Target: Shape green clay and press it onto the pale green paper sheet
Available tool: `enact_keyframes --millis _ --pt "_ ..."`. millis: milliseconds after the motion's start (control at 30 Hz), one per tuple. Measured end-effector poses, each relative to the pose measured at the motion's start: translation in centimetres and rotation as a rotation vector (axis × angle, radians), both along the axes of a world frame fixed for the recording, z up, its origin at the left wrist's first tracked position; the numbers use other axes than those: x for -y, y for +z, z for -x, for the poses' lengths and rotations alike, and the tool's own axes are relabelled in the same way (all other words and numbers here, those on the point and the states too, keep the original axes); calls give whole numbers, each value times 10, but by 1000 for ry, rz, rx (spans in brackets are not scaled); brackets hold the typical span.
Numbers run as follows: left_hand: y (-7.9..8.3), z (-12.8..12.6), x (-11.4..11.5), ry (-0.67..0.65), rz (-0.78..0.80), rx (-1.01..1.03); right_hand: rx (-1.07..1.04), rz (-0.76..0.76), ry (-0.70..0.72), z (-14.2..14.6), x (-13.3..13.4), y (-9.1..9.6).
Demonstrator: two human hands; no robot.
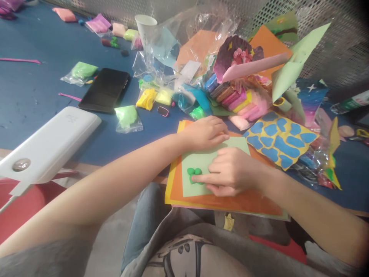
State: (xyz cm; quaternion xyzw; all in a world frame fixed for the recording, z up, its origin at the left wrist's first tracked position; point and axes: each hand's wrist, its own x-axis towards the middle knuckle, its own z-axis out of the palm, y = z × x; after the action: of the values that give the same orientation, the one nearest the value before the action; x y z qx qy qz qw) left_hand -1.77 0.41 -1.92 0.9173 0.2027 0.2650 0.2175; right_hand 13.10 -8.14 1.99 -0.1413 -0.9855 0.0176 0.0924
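Observation:
A pale green card (198, 159) lies on a stack of orange and yellow sheets (230, 202) at the table's near edge. Small dark green clay blobs (192, 172) are stuck on the card's left part. My right hand (230, 171) is curled with its forefinger stretched out, the fingertip pressing on the clay blobs. My left hand (206, 132) rests on the card's top edge with fingers bent down against it, holding nothing I can see.
A yellow sheet with blue clay patches (278, 140) lies right of the card. Behind it are clay sticks (239, 102), plastic bags, coloured paper and a paper cup (145, 27). A black phone (105, 90), bags of green clay (127, 117) and a white device (49, 144) lie left.

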Motion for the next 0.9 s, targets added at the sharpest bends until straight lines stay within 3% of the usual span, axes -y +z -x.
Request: enact_keyframes --millis 633,800,900 --pt "1 0 0 -8 -8 -16 195 55 -35 7 -1 9" --pt "1 0 0 -2 -11 -16 -51 154 -61 5 1 12" --pt "1 0 0 -4 -6 -18 -204 136 -116 3 4 12"
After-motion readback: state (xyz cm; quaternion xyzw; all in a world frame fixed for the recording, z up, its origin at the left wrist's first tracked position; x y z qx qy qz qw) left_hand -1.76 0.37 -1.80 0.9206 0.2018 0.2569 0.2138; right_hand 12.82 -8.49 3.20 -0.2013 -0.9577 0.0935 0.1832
